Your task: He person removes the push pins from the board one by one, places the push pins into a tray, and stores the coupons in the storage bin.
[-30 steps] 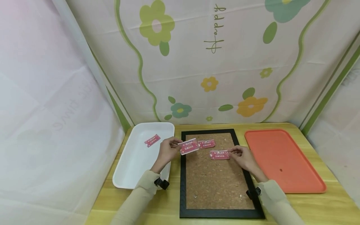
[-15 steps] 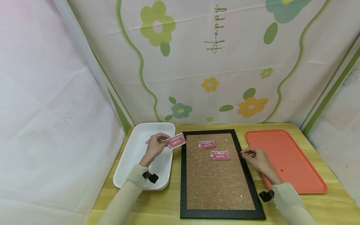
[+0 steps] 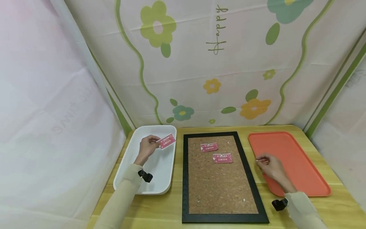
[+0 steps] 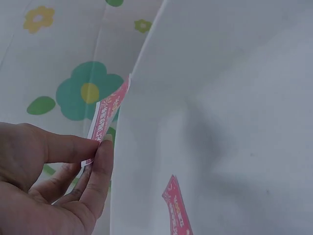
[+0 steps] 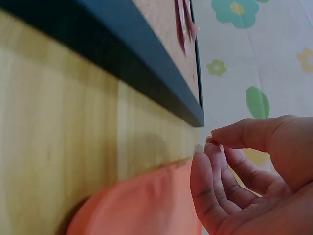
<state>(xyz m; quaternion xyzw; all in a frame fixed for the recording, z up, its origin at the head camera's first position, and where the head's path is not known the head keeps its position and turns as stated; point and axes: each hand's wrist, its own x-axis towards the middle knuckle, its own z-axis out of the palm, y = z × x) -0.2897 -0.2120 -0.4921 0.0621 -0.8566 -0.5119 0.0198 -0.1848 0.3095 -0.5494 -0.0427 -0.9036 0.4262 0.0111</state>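
A coupon (image 3: pixel 166 141) is pinched by the left hand (image 3: pixel 147 147) above the white tray (image 3: pixel 160 165), near its far right corner; its transfer seems in hand, with lowering and release called for. By the left edge of the red tray (image 3: pixel 303 171), the right hand (image 3: pixel 270 166) is drawn into a pinch; whether around anything cannot be told.

Left hand (image 3: pixel 146 148) pinching pink coupon (image 3: pixel 166 142) over white basin (image 3: pixel 160 171); right hand (image 3: pixel 271 166) hovering near red tray (image 3: pixel 300 170); two coupons (image 3: pixel 222 158) lying on corkboard (image 3: pixel 220 187).
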